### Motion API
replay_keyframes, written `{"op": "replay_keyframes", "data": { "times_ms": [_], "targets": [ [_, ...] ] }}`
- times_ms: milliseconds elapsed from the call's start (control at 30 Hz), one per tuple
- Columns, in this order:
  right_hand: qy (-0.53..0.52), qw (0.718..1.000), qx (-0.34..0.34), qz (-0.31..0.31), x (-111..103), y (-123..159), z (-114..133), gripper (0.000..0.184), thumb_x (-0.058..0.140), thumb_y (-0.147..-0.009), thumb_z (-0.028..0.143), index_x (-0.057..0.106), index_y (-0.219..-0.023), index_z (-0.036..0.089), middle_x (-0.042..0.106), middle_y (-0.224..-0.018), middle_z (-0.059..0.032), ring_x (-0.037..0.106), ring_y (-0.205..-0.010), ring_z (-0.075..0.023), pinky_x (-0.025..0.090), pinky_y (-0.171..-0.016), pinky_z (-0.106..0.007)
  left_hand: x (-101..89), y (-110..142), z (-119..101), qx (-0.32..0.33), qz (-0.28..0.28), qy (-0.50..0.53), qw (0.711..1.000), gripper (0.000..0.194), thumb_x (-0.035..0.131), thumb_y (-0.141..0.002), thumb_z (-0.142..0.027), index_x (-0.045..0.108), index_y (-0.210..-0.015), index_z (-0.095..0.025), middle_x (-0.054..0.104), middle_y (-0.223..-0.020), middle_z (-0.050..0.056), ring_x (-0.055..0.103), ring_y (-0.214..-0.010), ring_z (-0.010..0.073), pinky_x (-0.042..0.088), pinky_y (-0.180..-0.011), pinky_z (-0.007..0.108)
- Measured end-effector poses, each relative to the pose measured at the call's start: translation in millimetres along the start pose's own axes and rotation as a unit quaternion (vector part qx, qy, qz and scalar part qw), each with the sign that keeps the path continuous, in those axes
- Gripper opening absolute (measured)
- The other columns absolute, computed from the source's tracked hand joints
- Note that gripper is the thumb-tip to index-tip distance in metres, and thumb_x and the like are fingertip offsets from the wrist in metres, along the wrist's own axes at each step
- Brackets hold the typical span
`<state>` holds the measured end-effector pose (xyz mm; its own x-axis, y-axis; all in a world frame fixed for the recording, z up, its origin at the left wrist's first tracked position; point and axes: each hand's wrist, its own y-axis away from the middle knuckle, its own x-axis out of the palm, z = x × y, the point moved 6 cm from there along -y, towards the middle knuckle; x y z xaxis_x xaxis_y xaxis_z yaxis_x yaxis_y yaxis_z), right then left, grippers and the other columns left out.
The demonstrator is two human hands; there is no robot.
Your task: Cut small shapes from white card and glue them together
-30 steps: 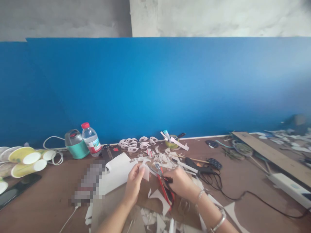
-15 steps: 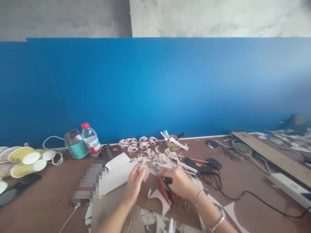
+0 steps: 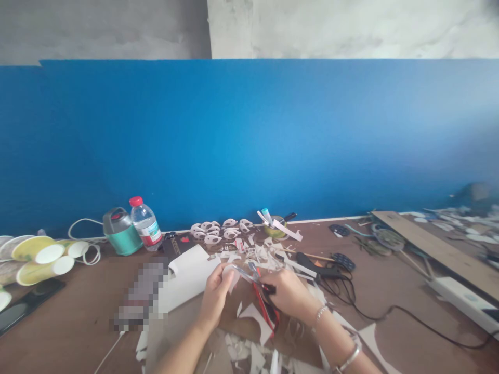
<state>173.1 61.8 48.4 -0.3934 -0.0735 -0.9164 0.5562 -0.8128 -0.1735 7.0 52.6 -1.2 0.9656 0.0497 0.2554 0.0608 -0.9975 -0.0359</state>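
My left hand [image 3: 217, 291] pinches a small rounded piece of white paper [image 3: 234, 279] between thumb and fingers. Opposite it, my right hand [image 3: 286, 291] is closed around the dark handles of a pair of scissors [image 3: 245, 274], whose blades point left and reach the paper's edge. Below the hands, a red-handled tool [image 3: 262, 306] lies on the work surface, partly covered by my right hand. Beside it is a curved white paper offcut [image 3: 257, 322]. A large white sheet [image 3: 187, 285] lies to the left of my left hand.
Many paper scraps [image 3: 265, 252] lie around the hands. Behind them stand white bird-like cutouts [image 3: 212, 240] and a green bowl [image 3: 276, 232]. A bottle [image 3: 146, 226] and paper cups [image 3: 39, 252] are at left. A black glue gun [image 3: 329, 271], its cable and a power strip [image 3: 463, 301] lie right.
The scissor blades have shifted slightly against the paper, and their angle looks a little different. Both hands stay in nearly the same place.
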Motion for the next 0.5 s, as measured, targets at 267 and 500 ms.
{"op": "replay_keyframes", "data": {
  "times_ms": [267,500],
  "targets": [
    [0.009,1.0,0.012,-0.005,-2,-1,1,0.024,0.044,-0.057,0.005,0.063,-0.058,0.02,0.065,-0.056,-0.0017,0.056,-0.056,-0.0149,0.033,-0.054,-0.023,1.3,1,-2,0.003,-0.004,-0.002,1.0,0.029,0.062,-0.078,-0.044,0.061,-0.088,-0.017,0.062,-0.07,0.001,0.056,-0.062,0.0139,0.041,-0.057,0.022],
    [-0.134,0.984,0.086,-0.083,-5,-1,-16,0.022,0.049,-0.077,0.022,0.07,-0.077,0.017,0.068,-0.065,-0.0036,0.058,-0.059,-0.0162,0.038,-0.056,-0.023,0.8,1,-3,0.008,-0.013,0.043,0.999,0.024,0.064,-0.077,-0.038,0.055,-0.089,-0.019,0.062,-0.071,-0.001,0.059,-0.062,0.0142,0.045,-0.06,0.024]
  ]
}}
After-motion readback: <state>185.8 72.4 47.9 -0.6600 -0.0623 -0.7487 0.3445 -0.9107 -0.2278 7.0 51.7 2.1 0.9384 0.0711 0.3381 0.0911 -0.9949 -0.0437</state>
